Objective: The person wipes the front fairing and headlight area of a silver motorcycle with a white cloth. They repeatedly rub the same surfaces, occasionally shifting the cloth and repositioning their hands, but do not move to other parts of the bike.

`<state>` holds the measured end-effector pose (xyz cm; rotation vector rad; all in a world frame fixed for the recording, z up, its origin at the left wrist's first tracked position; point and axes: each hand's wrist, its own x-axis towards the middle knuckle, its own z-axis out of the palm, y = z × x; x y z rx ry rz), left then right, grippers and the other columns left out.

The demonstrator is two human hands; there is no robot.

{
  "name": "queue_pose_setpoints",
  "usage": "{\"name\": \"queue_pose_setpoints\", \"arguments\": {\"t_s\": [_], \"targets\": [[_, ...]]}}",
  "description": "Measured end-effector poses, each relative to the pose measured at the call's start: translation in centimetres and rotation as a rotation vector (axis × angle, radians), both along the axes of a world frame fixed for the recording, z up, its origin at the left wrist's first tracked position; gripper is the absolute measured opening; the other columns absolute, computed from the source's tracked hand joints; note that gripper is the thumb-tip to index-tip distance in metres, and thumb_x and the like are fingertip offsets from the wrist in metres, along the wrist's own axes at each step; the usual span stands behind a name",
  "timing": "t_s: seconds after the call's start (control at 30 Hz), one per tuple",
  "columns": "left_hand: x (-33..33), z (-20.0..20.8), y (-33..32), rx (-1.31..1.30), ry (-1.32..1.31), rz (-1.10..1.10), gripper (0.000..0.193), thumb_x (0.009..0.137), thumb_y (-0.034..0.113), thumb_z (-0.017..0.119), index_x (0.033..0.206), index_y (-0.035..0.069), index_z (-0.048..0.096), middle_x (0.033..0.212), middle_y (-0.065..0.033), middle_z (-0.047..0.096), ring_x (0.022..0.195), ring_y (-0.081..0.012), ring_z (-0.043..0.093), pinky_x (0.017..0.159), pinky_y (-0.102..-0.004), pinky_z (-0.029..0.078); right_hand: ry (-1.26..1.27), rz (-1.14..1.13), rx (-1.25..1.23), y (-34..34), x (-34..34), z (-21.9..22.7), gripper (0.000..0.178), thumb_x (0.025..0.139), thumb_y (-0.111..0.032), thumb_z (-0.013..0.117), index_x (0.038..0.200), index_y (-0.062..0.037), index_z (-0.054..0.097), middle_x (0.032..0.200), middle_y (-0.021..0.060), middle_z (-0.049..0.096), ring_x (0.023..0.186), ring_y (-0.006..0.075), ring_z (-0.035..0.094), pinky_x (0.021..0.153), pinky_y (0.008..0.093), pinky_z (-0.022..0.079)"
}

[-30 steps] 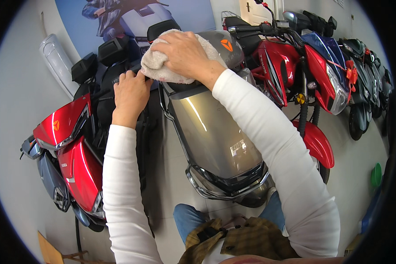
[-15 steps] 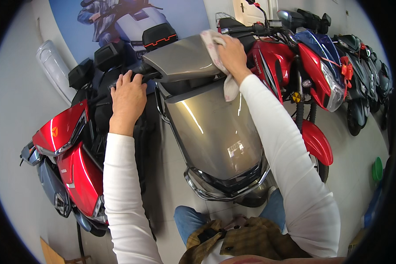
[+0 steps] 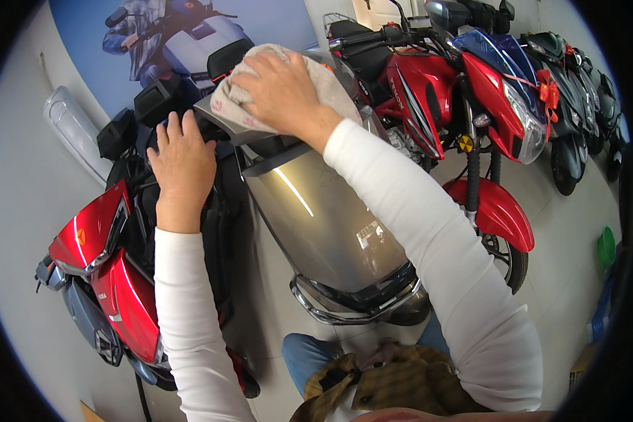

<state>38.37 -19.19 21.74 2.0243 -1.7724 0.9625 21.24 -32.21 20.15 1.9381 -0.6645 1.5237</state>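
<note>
A bronze-grey scooter (image 3: pixel 323 218) stands in front of me, its glossy front panel facing me. My right hand (image 3: pixel 281 91) presses a pale cleaning cloth (image 3: pixel 330 88) with faint pink marks onto the upper cowl (image 3: pixel 243 135); the cloth covers most of that cowl. Beside the scooter's left-hand handlebar end, my left hand (image 3: pixel 183 165) has its fingers spread and holds nothing. Whether its palm touches the handlebar is hidden.
On the left stands a red scooter (image 3: pixel 123 302) with black parts. A red motorcycle (image 3: pixel 422 98) is close on the right, with more bikes (image 3: pixel 570 126) in a row beyond it. A green basin (image 3: pixel 606 245) sits at the far right. A large poster (image 3: pixel 84 42) covers the back wall.
My right hand has moved left across the upper cowl with the cloth, from its right edge toward its middle. My left hand has shifted slightly left, fingers more spread. The view has tilted a little.
</note>
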Motion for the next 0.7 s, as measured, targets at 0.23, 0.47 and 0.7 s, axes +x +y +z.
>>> {"name": "queue_pose_setpoints", "arguments": {"t_s": [0.23,0.47,0.7], "targets": [[-3.1,-0.8,-1.0,-0.084,0.143,-0.093,0.066,0.102,0.027,0.061,0.153,-0.005,0.033,0.156,-0.0225,0.045,0.148,-0.0423,0.039,0.111,-0.0659,0.041,0.053,-0.121,0.595,-8.1,-4.8,3.9,0.038,0.092,-0.035,0.051,0.108,-0.0146,0.078,0.120,0.0152,0.072,0.114,0.0345,0.067,0.094,0.0571,0.049],[-3.6,-0.5,-0.9,-0.066,0.149,-0.064,0.068,0.102,0.028,0.061,0.155,-0.004,0.032,0.156,-0.0238,0.045,0.149,-0.0408,0.038,0.113,-0.0646,0.040,-0.213,-0.023,0.703,-11.5,-10.0,-1.2,0.041,0.096,-0.035,0.051,0.125,-0.0141,0.070,0.115,0.0201,0.072,0.110,0.0422,0.066,0.096,0.0498,0.051],[-3.0,-0.8,-1.0,-0.057,0.170,-0.076,0.071,0.100,0.029,0.063,0.155,-0.004,0.032,0.155,-0.0243,0.045,0.150,-0.0400,0.037,0.113,-0.0641,0.039,-0.436,-0.009,0.767,-9.1,-11.3,-5.7,0.038,0.097,-0.032,0.055,0.128,-0.0155,0.069,0.117,0.0229,0.070,0.110,0.0424,0.066,0.094,0.0504,0.052]]}}
